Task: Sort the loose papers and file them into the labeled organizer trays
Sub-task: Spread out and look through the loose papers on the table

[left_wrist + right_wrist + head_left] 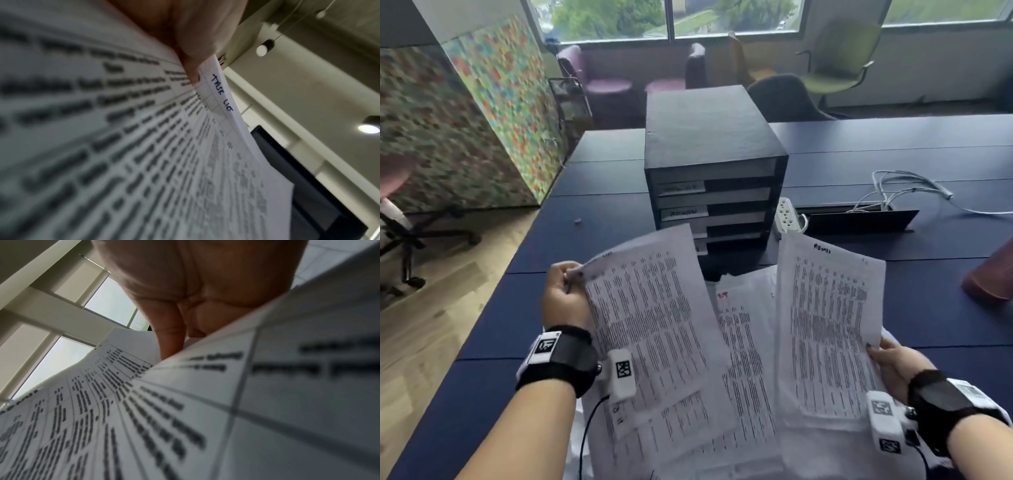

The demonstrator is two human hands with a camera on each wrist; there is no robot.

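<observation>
Sheets are lifted apart, one per hand, probably so each handwritten heading can be read against the tray labels. At centre-left of the head view the left hand (563, 294) pinches the top corner of a white printed sheet with table text (650, 315); the left wrist view shows a thumb on that corner beside blue handwriting reading "TASK" and a second, unclear word. At lower right the right hand (890, 363) grips the side edge of a second white printed sheet (825, 329), whose top bears a dark scrawl too blurred to read. Between and below them the remaining loose white papers (743, 342) lie fanned on the dark blue table (482, 359). The black stacked organizer with white-labelled trays (712, 192) stands just behind the papers at frame centre, its openings facing the person, so filing likely needs only a short reach forward.
</observation>
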